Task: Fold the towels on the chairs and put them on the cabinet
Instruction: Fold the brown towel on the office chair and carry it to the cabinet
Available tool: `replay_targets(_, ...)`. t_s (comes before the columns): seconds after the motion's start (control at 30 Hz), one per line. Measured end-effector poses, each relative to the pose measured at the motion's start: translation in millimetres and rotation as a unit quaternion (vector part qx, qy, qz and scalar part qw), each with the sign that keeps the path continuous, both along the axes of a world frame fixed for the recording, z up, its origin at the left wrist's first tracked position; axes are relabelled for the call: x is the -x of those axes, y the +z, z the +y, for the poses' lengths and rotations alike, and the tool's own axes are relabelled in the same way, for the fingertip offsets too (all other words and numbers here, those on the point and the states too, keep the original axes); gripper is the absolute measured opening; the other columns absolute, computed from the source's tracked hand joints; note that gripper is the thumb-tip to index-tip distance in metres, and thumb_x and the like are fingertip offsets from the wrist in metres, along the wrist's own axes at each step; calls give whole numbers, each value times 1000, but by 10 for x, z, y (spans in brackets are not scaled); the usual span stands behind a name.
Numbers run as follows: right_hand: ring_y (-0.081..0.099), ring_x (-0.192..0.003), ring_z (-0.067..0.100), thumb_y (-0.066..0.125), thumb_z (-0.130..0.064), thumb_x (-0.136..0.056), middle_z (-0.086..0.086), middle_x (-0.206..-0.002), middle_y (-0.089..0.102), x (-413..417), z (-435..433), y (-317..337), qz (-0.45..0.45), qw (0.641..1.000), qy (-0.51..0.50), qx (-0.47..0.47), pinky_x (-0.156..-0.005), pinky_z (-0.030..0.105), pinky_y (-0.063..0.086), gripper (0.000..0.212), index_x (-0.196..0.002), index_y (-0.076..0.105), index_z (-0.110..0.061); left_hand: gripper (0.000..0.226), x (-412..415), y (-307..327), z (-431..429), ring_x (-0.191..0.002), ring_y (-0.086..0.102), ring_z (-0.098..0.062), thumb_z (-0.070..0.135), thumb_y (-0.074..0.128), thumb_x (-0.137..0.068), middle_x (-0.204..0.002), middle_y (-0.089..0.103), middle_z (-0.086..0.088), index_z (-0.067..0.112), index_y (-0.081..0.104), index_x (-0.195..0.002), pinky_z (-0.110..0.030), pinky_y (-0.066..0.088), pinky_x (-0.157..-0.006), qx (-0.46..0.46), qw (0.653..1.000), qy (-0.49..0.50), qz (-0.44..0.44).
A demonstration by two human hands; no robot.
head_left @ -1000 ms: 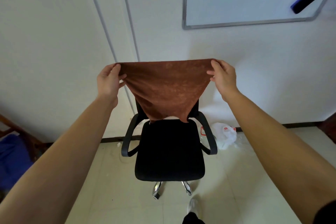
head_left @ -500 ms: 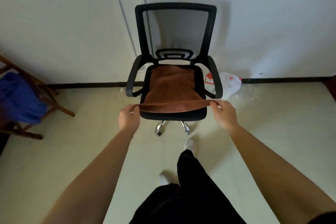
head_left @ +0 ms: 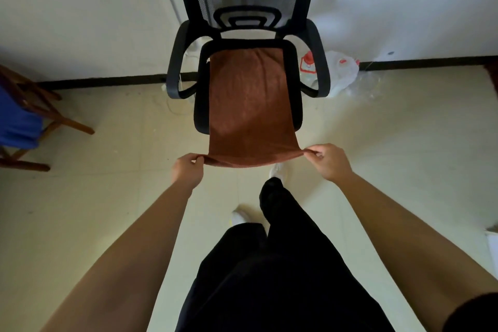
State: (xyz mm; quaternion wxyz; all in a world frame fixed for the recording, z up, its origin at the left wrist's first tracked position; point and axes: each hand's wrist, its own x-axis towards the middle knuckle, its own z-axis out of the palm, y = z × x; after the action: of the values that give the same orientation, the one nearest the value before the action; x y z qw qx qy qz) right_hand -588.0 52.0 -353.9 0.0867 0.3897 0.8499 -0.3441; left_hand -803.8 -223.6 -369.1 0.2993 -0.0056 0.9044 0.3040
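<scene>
Brown towel [head_left: 250, 105] lies lengthwise on the seat of the black office chair [head_left: 200, 116]. Its far edge is bunched near the mesh backrest, and its near edge is drawn past the front of the seat and held in the air. The fingers [head_left: 198, 160] of the left hand [head_left: 186, 170] pinch the near left corner. Those of the right hand [head_left: 330, 162] pinch the near right corner, curled round the cloth. The edge between the two hands sags a little. Both bare forearms reach forward above black trousers [head_left: 269, 264] and white shoes [head_left: 277, 170] on the pale tiled floor [head_left: 107, 183]. A plastic bag [head_left: 342, 73] lies by the wall, just right of the chair. Well apart at the left edge, a wooden chair [head_left: 67, 122] carries a blue cloth [head_left: 16, 121].
</scene>
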Motion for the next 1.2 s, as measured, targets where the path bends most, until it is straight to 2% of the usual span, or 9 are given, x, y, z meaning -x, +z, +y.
replay_targets(0.23, 70, -91, 16, 62, -36, -95, 1, -103, 76, 564, 507, 16, 34, 999, -15, -17, -84, 31, 55, 26, -111, 76, -20, 23, 591, -8, 465, -73, 54, -24, 25, 56, -93, -104, 69, -18, 13, 69, -107, -29, 42, -63, -68, 992, 103, -28)
replay_targets(0.43, 68, -104, 22, 59, -30, -99, 4, -117, 72, 1417, 1180, -105, 35, 999, -6, 0, -85, 24, 46, 30, -122, 71, -16, 17, 1291, -32, 1138, -55, 50, -18, 15, 55, -92, -63, 57, -3, 11, 69, -102, -26, 36, -49, -126, 966, 208, -86)
replay_targets(0.6, 73, -92, 20, 58, -31, -99, 1, -96, 72, 2144, 1768, -397, 54, 986, -94, 126, -88, 45, 58, 27, -120, 68, -16, 14, 1778, -110, 1844, -53, 57, -6, 15, 55, -97, -63, 64, 5, 20, 64, -86, -18, 47, -47, -167, 926, 314, -126)
replay_targets(0.73, 73, -78, 14, 60, -22, -99, 0, -87, 69, 2668, 2123, -630, 90, 959, -184, 197, -79, 41, 62, 21, -114, 69, -11, 18, 2196, -328, 2307, -64, 66, -8, 13, 48, -99, -83, 71, -2, 11, 66, -105, -20, 52, -56, -203, 898, 362, -144)
replay_targets(0.8, 72, -74, 10, 59, -21, -100, 0, -86, 69, 2843, 2247, -762, 91, 953, -205, 206, -78, 37, 62, 23, -116, 69, -9, 25, 2382, -442, 2458, -74, 66, -12, 15, 40, -101, -90, 70, -3, 10, 63, -111, -19, 52, -57, -216, 896, 355, -155)
replay_targets(0.97, 74, -89, 24, 57, -31, -98, -1, -85, 72, 3272, 2571, -1389, 73, 971, -193, 124, -90, 41, 56, 22, -108, 72, -17, 8, 2881, -985, 2836, -51, 46, -12, 8, 57, -91, -62, 51, 0, 8, 65, -89, -14, 37, -39, -126, 944, 294, -75)
replay_targets(1.07, 69, -99, 24, 53, -33, -100, 8, -100, 75, 3449, 2685, -1752, 31, 983, -176, 52, -79, 21, 44, 28, -112, 72, -16, 12, 3202, -1428, 2919, -72, 61, -20, 22, 63, -87, -75, 62, -3, 12, 69, -86, -30, 57, -66, -73, 973, 220, -24)
replay_targets(1.1, 68, -101, 25, 52, -33, -101, 9, -103, 74, 3489, 2704, -1856, 23, 984, -172, 34, -76, 21, 40, 29, -114, 72, -16, 15, 3297, -1541, 2932, -80, 63, -24, 27, 62, -87, -82, 65, -6, 14, 69, -86, -38, 56, -75, -41, 983, 181, -3)
replay_targets(1.2, 65, -108, 30, 50, -35, -101, 11, -113, 71, 3574, 2755, -2229, 11, 986, -168, -2, -78, 24, 39, 32, -117, 70, -16, 27, 3519, -1852, 2997, -88, 59, -28, 31, 50, -98, -92, 62, -13, 9, 65, -96, -29, 37, -68, 51, 998, 29, 35)
